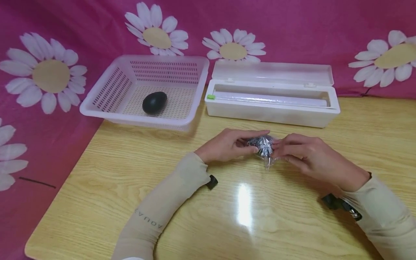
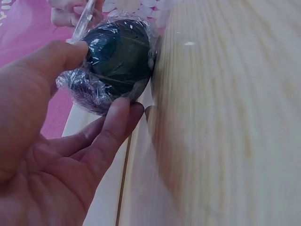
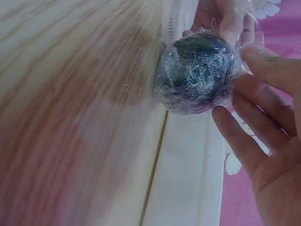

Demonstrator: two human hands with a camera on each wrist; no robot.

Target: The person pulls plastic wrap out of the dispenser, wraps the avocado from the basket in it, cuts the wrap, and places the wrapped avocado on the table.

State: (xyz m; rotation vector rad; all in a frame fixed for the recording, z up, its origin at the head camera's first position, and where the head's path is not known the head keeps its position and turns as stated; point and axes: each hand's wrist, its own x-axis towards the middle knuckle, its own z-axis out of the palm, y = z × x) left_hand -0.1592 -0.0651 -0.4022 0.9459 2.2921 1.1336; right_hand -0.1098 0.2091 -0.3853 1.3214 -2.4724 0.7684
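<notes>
On the table, a dark egg-shaped item (image 2: 120, 54) is wrapped in crinkled clear cling film (image 3: 200, 77). My left hand (image 1: 224, 144) holds it from the left, with the thumb on one side and the fingertips on the other. From the right, my right hand (image 1: 307, 153) pinches film at the item's side between thumb and fingers. A twisted strand of film stretches up toward the right hand in the left wrist view. A short tail of film hangs off the near side in the head view. What the item is under the film cannot be told.
A pale pink slotted basket (image 1: 191, 121) at the back left holds a black egg-shaped item (image 1: 154, 103). Beside it stands a white box (image 1: 273, 115), lid raised, with a roll of film (image 1: 269, 98) and a green slider (image 1: 211, 97). A pink flowered cloth (image 1: 292, 32) hangs behind the table (image 1: 208, 216).
</notes>
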